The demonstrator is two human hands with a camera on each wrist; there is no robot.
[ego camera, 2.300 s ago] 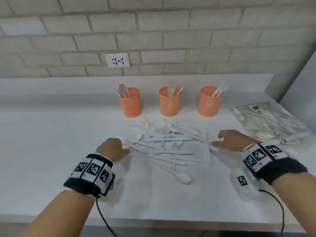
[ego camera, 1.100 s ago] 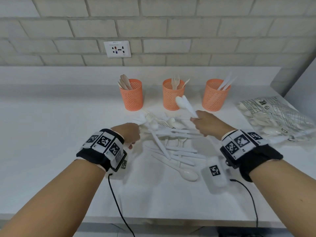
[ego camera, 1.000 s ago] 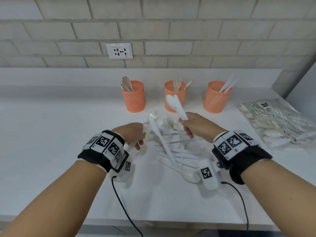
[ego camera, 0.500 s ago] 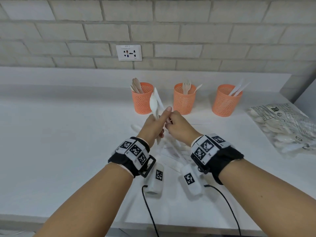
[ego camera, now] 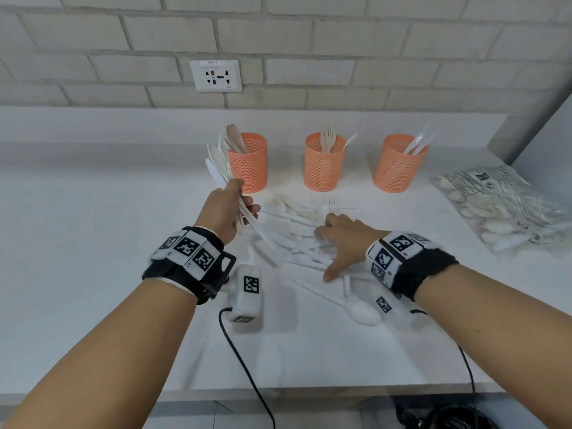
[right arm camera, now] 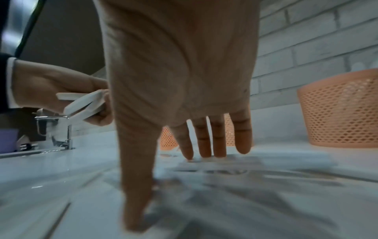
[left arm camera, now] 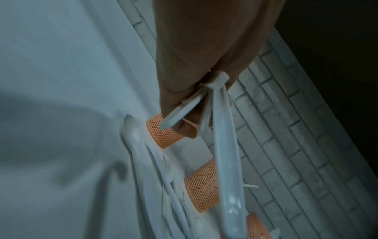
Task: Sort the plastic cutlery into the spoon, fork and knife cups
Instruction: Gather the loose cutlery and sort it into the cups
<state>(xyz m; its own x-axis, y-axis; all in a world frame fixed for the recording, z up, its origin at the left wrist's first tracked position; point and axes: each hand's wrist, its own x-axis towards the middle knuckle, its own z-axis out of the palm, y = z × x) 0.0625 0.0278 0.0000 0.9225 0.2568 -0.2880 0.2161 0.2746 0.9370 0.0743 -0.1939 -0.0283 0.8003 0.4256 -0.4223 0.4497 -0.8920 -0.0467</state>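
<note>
Since half a second back: hands parted, spoons passed left | left hand [ego camera: 227, 209] gripping a fan of spoons [ego camera: 218, 164] just beside spoon cup [ego camera: 247, 162], near counter's back edge | right hand [ego camera: 340, 239] flat, fingers spread, holding nothing, on loose pile [ego camera: 297, 218] mid-counter | advised: bunch handles, drop bowls-up | open room left; bag [ego camera: 507, 205] crowding right edge

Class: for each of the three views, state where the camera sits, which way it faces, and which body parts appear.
Head: on the head, facing down at the counter; both forearms, left hand, right hand.
Left wrist: along the left hand gripping spoons.
Right wrist: along the right hand's spread fingers over the cutlery pile; left hand too.
Shared: orange mesh cups.
</note>
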